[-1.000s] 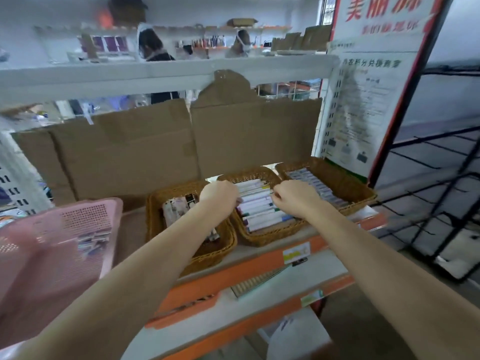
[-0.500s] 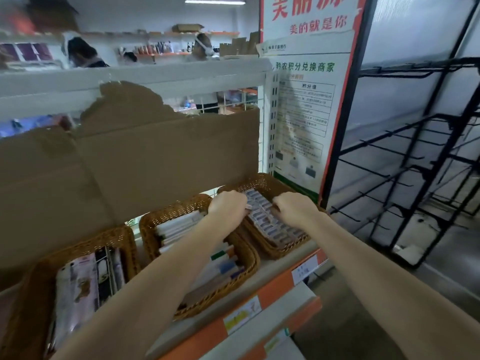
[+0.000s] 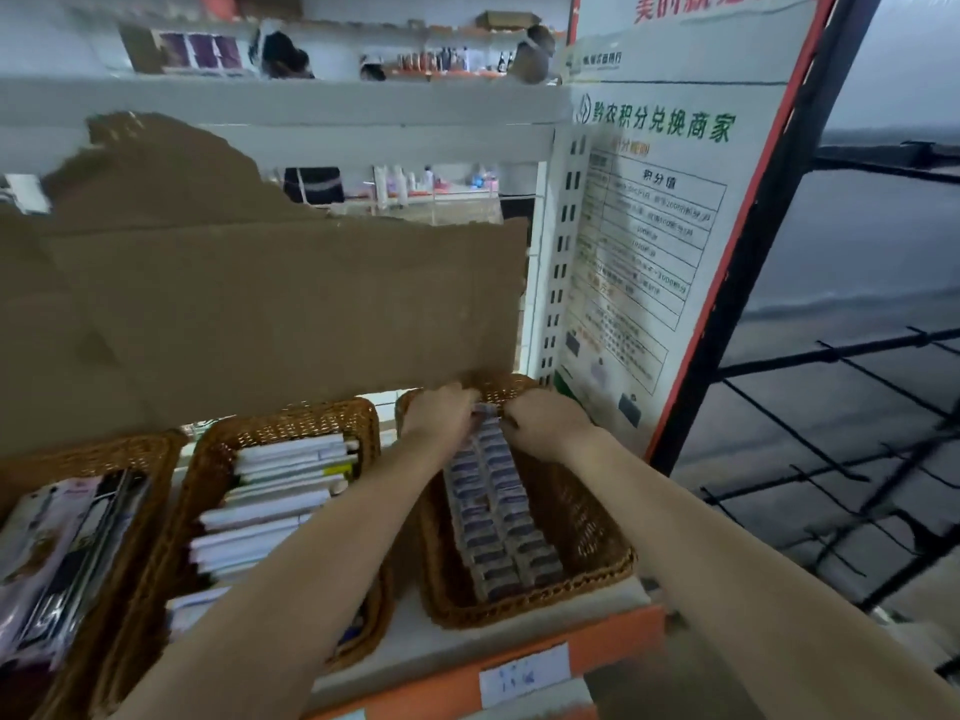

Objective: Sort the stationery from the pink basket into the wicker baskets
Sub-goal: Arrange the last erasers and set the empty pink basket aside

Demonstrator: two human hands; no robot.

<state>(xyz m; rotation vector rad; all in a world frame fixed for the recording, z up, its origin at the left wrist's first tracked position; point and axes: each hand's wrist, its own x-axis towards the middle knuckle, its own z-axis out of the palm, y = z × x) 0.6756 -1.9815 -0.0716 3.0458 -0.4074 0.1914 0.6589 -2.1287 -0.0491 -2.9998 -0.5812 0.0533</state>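
A placing step is under way: at twelve o'clock in the rightmost brown wicker basket [image 3: 587,543], a small purple-and-white packet [image 3: 485,411] is pinched between left hand [image 3: 439,418] and right hand [image 3: 545,426] (pink basket unseen). Next, seating it atop the packet row [image 3: 493,511] is called for.

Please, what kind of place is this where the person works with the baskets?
Most likely a small shop. Wicker baskets of packaged stationery sit on a shelf with a price label on its orange edge, a printed poster hangs beside it, and further shelves of bottles show behind.
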